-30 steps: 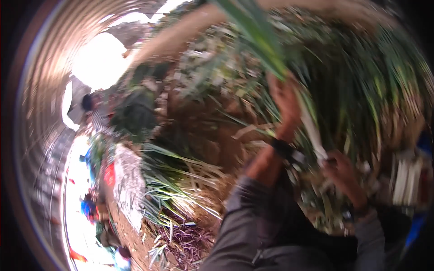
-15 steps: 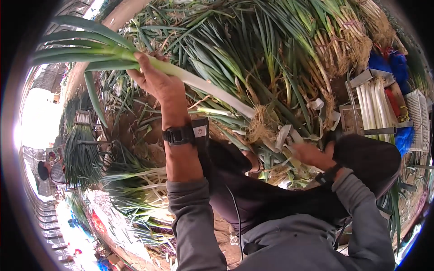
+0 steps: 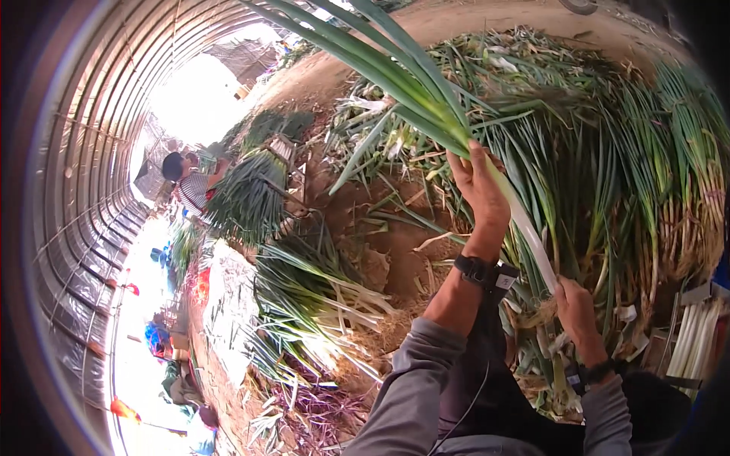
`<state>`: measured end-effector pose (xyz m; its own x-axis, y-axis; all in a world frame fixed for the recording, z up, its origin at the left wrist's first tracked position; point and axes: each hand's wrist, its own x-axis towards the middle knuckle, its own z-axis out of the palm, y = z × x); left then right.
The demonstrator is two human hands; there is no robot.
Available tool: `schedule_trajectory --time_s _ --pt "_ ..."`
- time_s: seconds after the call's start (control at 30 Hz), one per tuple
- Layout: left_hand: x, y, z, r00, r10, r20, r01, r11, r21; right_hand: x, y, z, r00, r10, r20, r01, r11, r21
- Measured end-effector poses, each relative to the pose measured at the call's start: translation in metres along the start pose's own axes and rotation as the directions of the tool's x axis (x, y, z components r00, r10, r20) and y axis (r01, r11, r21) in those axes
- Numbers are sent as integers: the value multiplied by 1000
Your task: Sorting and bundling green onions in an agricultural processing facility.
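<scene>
My left hand (image 3: 484, 194) is closed round a large green onion (image 3: 527, 226), just below where its leaves fan out. The long green leaves point up and to the far left, and the white stalk slants down to the right. At the lower end of that stalk, my right hand (image 3: 579, 318) has its fingers closed on it, just above the tuft of brown roots (image 3: 537, 313). Part of the right fingers' grip is hidden behind the hand. Loose peeled leaves (image 3: 559, 372) lie under the root end, between my legs.
A large heap of green onions (image 3: 608, 167) spreads beyond my hands. Bundled onions (image 3: 247, 197) stand on a rack at left, with a pile of onions (image 3: 327, 304) nearer. Stripped white stalks (image 3: 696, 338) sit in a holder at right. A person (image 3: 194, 182) is farther left.
My view has turned leftward. My right hand has come up from the loose leaves and closed on the green onion's root end, while my left hand keeps its hold.
</scene>
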<state>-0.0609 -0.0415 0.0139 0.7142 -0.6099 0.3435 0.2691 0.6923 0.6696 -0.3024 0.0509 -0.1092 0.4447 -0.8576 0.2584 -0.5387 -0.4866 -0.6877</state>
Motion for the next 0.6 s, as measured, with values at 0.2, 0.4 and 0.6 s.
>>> schedule_trajectory --time_s 0.2,0.4,0.6 --pt "10 4 0 996 -6 -94 3 1000 -31 -5 4 -14 913 294 283 -394 813 428" --pt "22 -7 -15 954 -104 -280 78 992 -101 -23 13 -12 962 185 200 -270 553 788" --pt "21 -27 -33 867 -204 -454 168 979 -119 -20 -5 -19 936 320 150 -288 444 848"
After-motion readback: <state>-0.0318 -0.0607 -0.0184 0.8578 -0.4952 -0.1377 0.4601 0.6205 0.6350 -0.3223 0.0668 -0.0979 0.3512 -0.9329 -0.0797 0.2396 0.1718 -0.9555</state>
